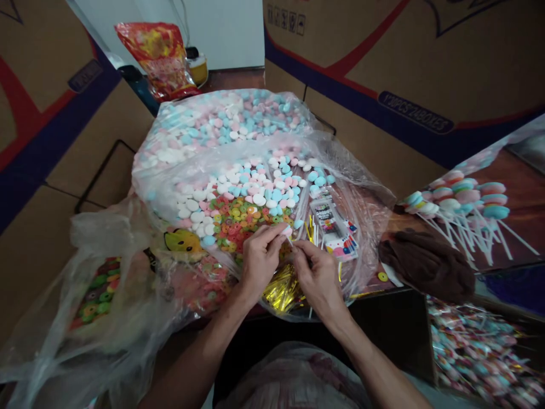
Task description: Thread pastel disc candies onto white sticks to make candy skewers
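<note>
My left hand (260,260) is closed, its fingertips pinching a small pale pink-and-white marshmallow candy (287,232). Close beside it, my right hand (318,274) pinches a thin white stick (290,242) whose upper end meets the candy. A blue candy (298,224) lies just beyond the fingertips. Under and behind the hands spread fruit-coloured gummy rings (238,221), with pink, white and blue marshmallow candies (259,184) behind them. Gold twist ties (281,291) lie below the hands, and white sticks (314,234) are to the right.
A large clear plastic bag (204,153) of candies fills the middle. Printed wrappers (330,218) lie right of the hands. Further right are assembled candy sticks (466,199), a brown cloth (428,264) and a box of wrapped candies (477,346). Cardboard boxes (383,68) stand behind.
</note>
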`<state>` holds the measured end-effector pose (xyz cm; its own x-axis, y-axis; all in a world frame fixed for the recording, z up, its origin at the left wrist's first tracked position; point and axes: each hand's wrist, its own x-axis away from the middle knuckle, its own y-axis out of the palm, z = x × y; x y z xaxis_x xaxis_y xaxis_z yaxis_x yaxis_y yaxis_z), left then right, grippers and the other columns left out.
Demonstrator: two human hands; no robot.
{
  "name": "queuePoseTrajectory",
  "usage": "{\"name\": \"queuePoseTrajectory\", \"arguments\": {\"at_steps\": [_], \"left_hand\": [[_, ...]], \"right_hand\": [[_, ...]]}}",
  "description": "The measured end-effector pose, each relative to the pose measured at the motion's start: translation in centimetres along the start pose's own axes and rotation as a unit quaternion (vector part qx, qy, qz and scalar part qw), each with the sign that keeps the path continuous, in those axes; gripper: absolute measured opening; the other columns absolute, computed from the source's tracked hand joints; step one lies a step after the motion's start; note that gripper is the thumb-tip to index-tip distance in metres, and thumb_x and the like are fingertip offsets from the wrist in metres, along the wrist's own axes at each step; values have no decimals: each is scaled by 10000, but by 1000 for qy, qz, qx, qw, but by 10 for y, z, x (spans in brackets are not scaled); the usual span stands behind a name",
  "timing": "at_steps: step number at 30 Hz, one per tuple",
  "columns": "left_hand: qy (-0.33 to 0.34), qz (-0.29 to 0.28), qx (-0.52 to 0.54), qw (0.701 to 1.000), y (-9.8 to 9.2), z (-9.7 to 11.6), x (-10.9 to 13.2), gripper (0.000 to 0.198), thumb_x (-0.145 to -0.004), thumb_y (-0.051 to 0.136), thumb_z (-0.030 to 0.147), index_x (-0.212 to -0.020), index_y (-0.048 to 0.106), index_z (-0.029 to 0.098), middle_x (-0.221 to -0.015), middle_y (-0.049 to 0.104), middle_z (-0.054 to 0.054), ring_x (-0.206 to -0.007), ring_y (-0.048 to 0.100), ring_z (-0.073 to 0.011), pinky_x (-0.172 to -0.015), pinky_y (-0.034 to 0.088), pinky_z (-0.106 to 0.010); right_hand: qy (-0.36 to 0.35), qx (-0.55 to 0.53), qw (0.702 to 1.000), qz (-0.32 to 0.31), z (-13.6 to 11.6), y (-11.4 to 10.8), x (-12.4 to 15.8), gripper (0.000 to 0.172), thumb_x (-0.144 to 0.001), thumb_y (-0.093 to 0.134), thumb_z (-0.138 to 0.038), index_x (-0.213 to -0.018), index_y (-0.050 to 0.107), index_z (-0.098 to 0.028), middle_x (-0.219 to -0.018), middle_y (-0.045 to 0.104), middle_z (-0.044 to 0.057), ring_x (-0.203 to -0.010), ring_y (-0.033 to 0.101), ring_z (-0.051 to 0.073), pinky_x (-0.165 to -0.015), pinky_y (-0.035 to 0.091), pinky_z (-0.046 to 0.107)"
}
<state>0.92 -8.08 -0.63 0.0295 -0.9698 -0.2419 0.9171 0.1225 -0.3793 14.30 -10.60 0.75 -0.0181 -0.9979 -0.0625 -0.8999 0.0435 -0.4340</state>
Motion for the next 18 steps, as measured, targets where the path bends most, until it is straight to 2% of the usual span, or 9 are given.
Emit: {"name": "queuePoseTrajectory", "arguments": {"at_steps": [5, 8, 11, 14, 18], "left_hand": [[25, -88, -8, 996, 0, 11, -4, 318, -945, 495, 218, -1180, 708, 205, -1089, 728, -78, -1001, 675, -184, -871, 529, -282], [24, -97, -110, 989, -1, 14, -18, 330, -951, 467, 205, -1183, 702, 212, -1033, 725, -78, -951, 670, -198, -843, 522, -293], [50, -138, -292, 945, -1, 13, -34, 313, -931, 462, 144, -1052, 739, 226, -912, 666, -82, -880, 629, -217, -759, 489, -303], [90, -182, -381, 902, 2, 12, -41, 259, -923, 489, 153, -944, 738, 223, -916, 596, -94, -886, 577, -234, -712, 454, -310], [107, -180, -375, 903, 3, 8, -39, 235, -937, 499, 191, -902, 730, 218, -891, 566, -82, -890, 551, -227, -753, 453, -320]], "right_hand": [[11, -50, 999, 5, 10, -9, -10, 266, -924, 502, -337, -818, 675, -165, -575, 504, -28, -532, 431, 122, -518, 349, 232], [20, -41, 999, 13, 19, -22, -12, 270, -914, 529, -365, -823, 683, -163, -565, 489, -37, -525, 424, 118, -517, 341, 233], [24, -24, 999, 32, 26, -34, -10, 272, -903, 541, -374, -807, 683, -163, -570, 485, -37, -534, 417, 120, -516, 337, 234], [21, -26, 999, 31, 32, -38, -6, 279, -910, 539, -377, -780, 666, -166, -574, 490, -34, -546, 422, 124, -522, 347, 234], [18, 6, 999, 26, 36, -34, 2, 269, -918, 541, -369, -844, 697, -163, -596, 525, -28, -553, 447, 126, -529, 351, 234]]}}
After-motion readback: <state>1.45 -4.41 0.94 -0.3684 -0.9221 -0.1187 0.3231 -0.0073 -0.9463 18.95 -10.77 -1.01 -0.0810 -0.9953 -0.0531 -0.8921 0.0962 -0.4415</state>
